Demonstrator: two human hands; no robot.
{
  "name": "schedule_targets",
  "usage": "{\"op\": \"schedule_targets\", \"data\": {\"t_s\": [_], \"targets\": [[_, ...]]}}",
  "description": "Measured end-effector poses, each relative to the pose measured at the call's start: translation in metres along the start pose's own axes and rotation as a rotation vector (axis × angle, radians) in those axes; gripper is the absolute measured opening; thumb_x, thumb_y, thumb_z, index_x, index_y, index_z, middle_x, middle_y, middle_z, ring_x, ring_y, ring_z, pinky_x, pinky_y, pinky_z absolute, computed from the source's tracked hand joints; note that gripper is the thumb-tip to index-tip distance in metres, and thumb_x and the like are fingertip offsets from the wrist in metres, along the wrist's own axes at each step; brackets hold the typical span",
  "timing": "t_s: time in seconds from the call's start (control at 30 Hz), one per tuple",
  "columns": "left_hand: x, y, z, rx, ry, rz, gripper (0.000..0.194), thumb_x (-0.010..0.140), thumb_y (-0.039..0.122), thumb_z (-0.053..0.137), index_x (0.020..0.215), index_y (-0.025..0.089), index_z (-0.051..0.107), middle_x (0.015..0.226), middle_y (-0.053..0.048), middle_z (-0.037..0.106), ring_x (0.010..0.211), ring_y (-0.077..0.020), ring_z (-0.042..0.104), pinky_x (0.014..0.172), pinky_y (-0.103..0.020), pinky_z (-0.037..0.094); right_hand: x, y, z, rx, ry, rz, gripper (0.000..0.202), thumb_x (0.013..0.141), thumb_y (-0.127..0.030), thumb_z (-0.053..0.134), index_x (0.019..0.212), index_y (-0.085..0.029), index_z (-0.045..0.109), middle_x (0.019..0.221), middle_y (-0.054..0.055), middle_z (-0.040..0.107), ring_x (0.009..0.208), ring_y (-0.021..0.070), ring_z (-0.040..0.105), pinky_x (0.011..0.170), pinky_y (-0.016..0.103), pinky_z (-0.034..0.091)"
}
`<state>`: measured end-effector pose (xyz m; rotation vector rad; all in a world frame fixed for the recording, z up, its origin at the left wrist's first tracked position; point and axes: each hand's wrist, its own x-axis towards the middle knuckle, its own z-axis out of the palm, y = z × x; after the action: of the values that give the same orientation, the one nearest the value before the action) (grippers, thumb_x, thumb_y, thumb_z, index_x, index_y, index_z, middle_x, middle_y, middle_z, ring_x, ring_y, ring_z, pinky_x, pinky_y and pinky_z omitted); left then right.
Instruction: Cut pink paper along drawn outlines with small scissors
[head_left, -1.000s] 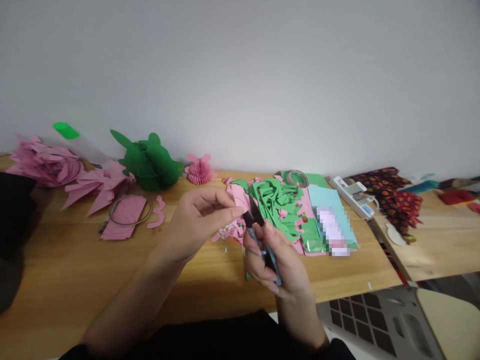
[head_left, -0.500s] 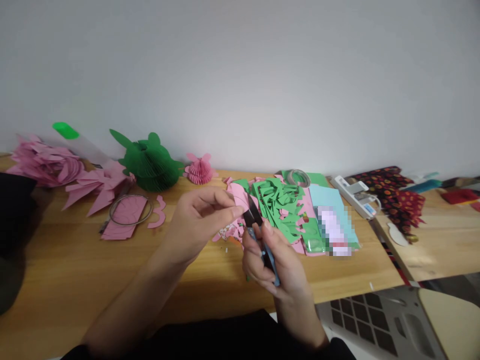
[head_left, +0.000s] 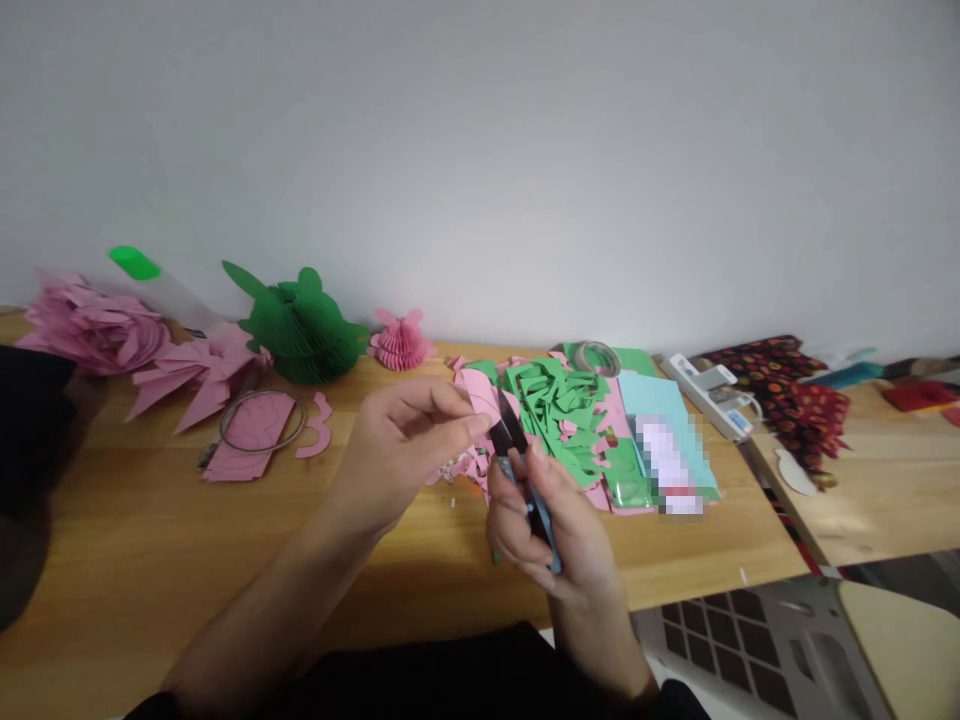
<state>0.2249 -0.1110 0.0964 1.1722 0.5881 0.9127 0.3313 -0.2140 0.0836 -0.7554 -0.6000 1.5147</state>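
My left hand (head_left: pixel 409 455) pinches a piece of pink paper (head_left: pixel 478 388) between thumb and fingers. Wrapped in my right hand (head_left: pixel 551 520) are scissors (head_left: pixel 510 432) with dark blades and blue-grey handles. The blades are at the paper's right edge, pointing away from me. Behind both hands lies a heap of green paper scraps (head_left: pixel 551 400), mixed with pink ones. Some small pink scraps (head_left: pixel 474 465) show just under the hands. Part of the pink piece is hidden by my left fingers.
Along the wall stand a green honeycomb paper figure (head_left: pixel 304 330), a smaller pink one (head_left: pixel 403 340) and pink folded paper (head_left: pixel 97 325). A metal ring (head_left: pixel 304 420) lies over pink sheets (head_left: pixel 255 460). To the right are a tape roll (head_left: pixel 598 357), a blue sheet (head_left: pixel 652 392) and a power strip (head_left: pixel 709 395).
The scissors and the pink paper have shifted very slightly against each other. Both hands keep their grip, and the rest looks the same apart from a small camera movement.
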Motion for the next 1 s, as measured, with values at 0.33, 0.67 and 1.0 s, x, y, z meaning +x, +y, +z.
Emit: {"op": "schedule_targets", "data": {"t_s": [0.33,0.67,1.0], "targets": [[0.0016,0.0020,-0.0002,-0.018,-0.005,-0.025,0.013,0.064,0.017,0.075,0.057,0.020,0.064,0.060,0.003,0.065,0.059,-0.0104,0.059,0.058,-0.023,0.048,-0.0006,0.0011,-0.0016,-0.056,0.011,0.027,0.047,0.091,-0.059,0.049,0.065,-0.021,0.044,0.034,-0.014,0.028,0.023,0.0025,0.013,0.028,0.016,0.011],[0.0034,0.0047,0.0005,-0.064,-0.023,-0.022,0.014,0.062,0.015,0.075,0.053,0.020,0.064,0.056,0.003,0.063,0.055,-0.0101,0.056,0.053,-0.022,0.046,-0.0009,0.0026,-0.0033,-0.075,0.028,0.036,0.047,0.090,-0.060,0.051,0.065,-0.021,0.045,0.034,-0.014,0.026,0.025,0.0030,0.013,0.029,0.017,0.011],[0.0029,0.0030,-0.0014,-0.113,-0.005,-0.062,0.012,0.059,0.013,0.076,0.054,0.020,0.068,0.056,0.002,0.065,0.055,-0.0100,0.057,0.055,-0.021,0.048,-0.0005,0.0001,0.0014,-0.058,0.037,0.021,0.047,0.088,-0.059,0.056,0.064,-0.020,0.046,0.035,-0.014,0.028,0.025,0.0021,0.012,0.028,0.017,0.009]]}}
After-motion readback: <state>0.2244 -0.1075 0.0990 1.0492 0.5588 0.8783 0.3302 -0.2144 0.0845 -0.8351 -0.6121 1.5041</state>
